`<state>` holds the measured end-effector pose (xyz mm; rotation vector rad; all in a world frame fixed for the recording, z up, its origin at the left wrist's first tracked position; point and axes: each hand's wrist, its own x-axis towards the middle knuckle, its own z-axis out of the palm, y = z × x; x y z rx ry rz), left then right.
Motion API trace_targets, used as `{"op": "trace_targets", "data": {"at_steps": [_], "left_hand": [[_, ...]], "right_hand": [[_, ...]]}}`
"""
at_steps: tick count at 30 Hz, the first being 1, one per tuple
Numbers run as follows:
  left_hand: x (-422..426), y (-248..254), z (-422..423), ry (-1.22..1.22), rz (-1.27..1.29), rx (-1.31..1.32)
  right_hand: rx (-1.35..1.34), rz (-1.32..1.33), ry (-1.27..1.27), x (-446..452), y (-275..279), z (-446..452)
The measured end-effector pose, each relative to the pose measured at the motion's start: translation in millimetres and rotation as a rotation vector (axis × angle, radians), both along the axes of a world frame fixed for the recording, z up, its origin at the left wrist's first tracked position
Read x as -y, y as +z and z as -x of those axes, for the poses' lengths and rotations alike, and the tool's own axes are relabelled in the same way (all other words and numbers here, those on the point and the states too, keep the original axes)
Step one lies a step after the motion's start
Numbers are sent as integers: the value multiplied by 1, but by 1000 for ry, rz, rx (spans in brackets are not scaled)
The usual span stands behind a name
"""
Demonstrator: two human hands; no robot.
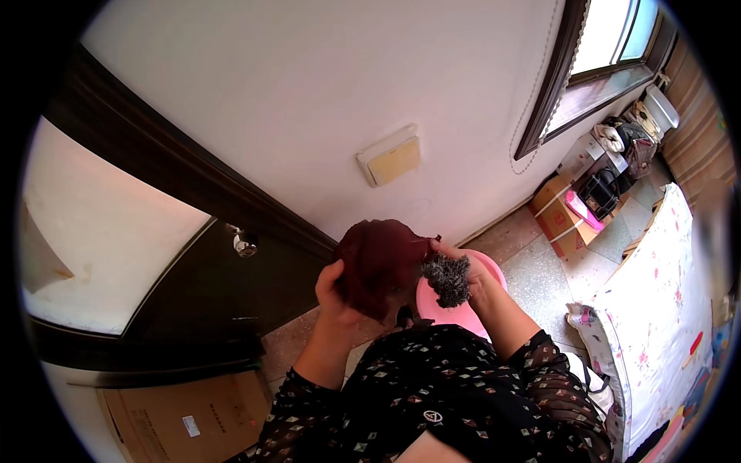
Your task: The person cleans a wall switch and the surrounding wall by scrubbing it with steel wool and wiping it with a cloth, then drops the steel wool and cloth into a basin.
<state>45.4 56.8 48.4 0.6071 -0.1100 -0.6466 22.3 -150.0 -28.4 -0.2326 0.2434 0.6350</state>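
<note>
A dark red cloth (378,262) hangs in front of me, bunched and folded. My left hand (333,297) is closed on its left side, thumb on top. In my right hand (480,284) sits a grey steel wool scrubber (446,279), its fingers wrapped around it from the right. The right thumb and fingertips are close to the cloth's right corner; whether they pinch it I cannot tell. Below the right hand is a pink basin (498,266) on the floor, partly hidden by the hand and forearm. A yellowed wall switch (394,158) is on the white wall ahead.
To the left stands a dark door with a round knob (245,243), and a flat cardboard box (185,417) below it. On the right are a floral-covered bed (656,309), a carton (559,220) with bags nearby, and a window (610,69) with a bead chain.
</note>
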Motion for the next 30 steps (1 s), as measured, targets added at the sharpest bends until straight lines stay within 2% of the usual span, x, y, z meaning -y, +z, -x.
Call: {"op": "trace_targets", "data": {"at_steps": [1,4,8,10,11,13,19,22,25,30], "left_hand": [[-1,2,0,-20,2,17],[-3,10,2,-70,12,33],[-9,10,0,-98,-2,70],[-12,12,0,-91,-14,59],[-13,12,0,-84,-26,48],[-20,3,-1,-40,-56,64],[-36,-19,-3,70,-75,21],[-39,-23,-4,77,-69,3],[-40,-27,-5,87,-88,-20],[-44,-34,-7,62,-84,-78]], "right_hand": [[-71,207,-71,-3,-1,0],[19,344,-58,1,5,2],[-30,391,-54,5,-9,0],[17,469,-169,7,10,3],[18,471,-166,8,12,4],[67,439,-350,10,15,7],[106,544,-469,17,18,10],[17,610,-452,17,10,6],[-67,569,-410,18,16,6],[35,470,-418,21,10,7]]}}
